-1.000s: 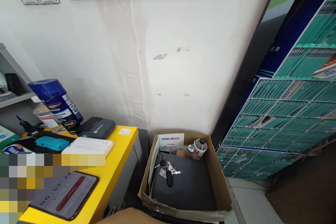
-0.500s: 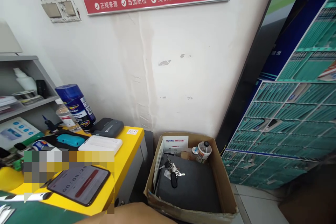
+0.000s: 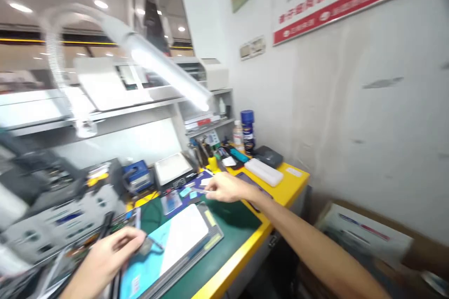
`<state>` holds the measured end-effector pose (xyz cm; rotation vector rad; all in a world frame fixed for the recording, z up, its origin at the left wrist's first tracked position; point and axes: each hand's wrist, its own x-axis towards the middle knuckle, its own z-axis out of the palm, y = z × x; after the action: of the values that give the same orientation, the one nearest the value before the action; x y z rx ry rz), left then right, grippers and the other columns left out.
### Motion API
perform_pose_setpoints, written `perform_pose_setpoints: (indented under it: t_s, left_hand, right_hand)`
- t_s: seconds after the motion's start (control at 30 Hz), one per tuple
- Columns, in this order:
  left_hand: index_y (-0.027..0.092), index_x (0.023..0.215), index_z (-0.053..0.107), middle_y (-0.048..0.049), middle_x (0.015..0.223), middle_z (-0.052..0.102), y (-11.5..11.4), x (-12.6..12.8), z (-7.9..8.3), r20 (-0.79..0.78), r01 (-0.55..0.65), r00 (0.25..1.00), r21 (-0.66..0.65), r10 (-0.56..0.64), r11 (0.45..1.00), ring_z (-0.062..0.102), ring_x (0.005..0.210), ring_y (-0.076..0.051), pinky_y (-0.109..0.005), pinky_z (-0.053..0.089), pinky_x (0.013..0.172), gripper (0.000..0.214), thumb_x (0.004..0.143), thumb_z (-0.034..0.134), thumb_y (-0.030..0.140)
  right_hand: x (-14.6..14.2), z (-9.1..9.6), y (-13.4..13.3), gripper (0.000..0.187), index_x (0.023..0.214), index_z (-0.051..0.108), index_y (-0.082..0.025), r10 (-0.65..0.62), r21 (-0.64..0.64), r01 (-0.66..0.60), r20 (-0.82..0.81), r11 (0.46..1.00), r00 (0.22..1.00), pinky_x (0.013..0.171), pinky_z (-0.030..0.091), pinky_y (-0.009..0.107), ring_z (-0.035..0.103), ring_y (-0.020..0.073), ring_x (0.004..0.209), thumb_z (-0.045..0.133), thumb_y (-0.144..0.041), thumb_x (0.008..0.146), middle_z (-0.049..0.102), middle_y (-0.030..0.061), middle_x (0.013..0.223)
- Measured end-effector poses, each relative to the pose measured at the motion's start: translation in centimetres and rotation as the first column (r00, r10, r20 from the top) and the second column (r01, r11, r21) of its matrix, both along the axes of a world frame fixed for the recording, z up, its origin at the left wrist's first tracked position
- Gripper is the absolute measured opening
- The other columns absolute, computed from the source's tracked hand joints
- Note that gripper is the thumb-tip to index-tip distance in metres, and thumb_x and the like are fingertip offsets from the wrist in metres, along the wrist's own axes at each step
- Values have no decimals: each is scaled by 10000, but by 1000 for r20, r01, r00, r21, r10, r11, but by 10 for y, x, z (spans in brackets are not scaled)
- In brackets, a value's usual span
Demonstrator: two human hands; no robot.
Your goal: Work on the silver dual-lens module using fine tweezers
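The picture is smeared by motion. My left hand (image 3: pixel 105 257) is at the near left of the bench, its fingers pinched on a small dark piece (image 3: pixel 146 245) beside a flat device with a white and cyan face (image 3: pixel 175 243). That device lies on the green mat (image 3: pixel 235 224). My right hand (image 3: pixel 226 188) reaches across the mat toward the back of the bench. Its fingers are closed on what looks like a thin grey tool (image 3: pixel 196 190) pointing left. Small blue and white bits lie on the mat just past it.
A white tube lamp (image 3: pixel 164 72) hangs over the yellow-edged bench (image 3: pixel 245 254). At the back right stand a blue spray can (image 3: pixel 247 131), a grey box (image 3: pixel 268 155) and a white case (image 3: pixel 264 172). Grey equipment (image 3: pixel 52 217) crowds the left. A cardboard box (image 3: pixel 368 238) sits right, below the bench.
The view has swung left from the cardboard box and wall to the workbench. Both of my hands have come into sight over the green mat.
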<state>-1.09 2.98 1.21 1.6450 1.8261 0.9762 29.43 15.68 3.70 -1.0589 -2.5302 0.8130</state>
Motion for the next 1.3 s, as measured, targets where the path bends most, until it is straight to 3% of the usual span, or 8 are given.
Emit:
perform_pose_setpoints:
  t_s: [0.07,0.4,0.63,0.87,1.0,1.17,1.3]
  left_hand:
    - [195,744,712,47,595,594,-7,-13,1,28,34,999,-12,-34,999,534,586,-151,-250,402,559,370,786,676,561]
    - [170,748,692,-24,700,671,-1,-4,-4,121,29,992,57,-36,998,571,667,-175,-265,429,626,306,799,662,471]
    - [169,856,708,0,678,637,-1,-6,-4,209,6,978,70,-21,998,508,529,-133,-249,378,482,319,804,654,479]
    - [142,893,671,46,656,571,-2,0,4,267,28,963,49,-40,998,505,510,-87,-225,423,492,226,886,639,366]
    - [141,856,655,42,678,617,7,5,17,237,67,968,74,-83,995,549,540,-93,-234,461,523,174,905,654,308]
    - [156,815,681,6,708,668,13,4,30,215,48,973,142,-79,989,624,662,-146,-279,505,618,152,833,690,307]
    - [168,834,691,-26,733,682,10,-3,20,253,-11,967,144,-26,990,608,657,-168,-265,465,545,219,800,670,383]
  right_hand:
    - [-20,-2,2,282,1173,648,-151,-5,46,2,67,999,998,844,575,428,667,262,1014,642,-328,953,659,66,1207]
    - [-46,-27,-8,283,1218,619,-178,-306,206,255,274,945,912,880,563,445,659,243,1043,623,-315,970,642,89,1239]
    - [-60,-24,-4,282,1214,622,-176,-331,203,275,333,940,883,888,559,448,657,245,1053,631,-309,965,642,92,1240]
    - [-72,0,8,284,1214,621,-172,-165,48,159,204,986,965,879,563,442,656,246,1048,629,-312,966,639,93,1241]
    - [-97,17,9,259,1129,649,-147,95,-138,-90,36,986,995,788,588,392,688,212,917,604,-353,980,688,65,1099]
    - [-128,19,6,199,1049,669,-136,368,-348,-391,-135,852,920,720,591,344,691,181,841,637,-313,963,702,48,1012]
    - [-132,9,9,131,993,671,-130,406,-484,-461,-221,744,887,644,578,292,671,140,716,675,-249,938,692,11,889]
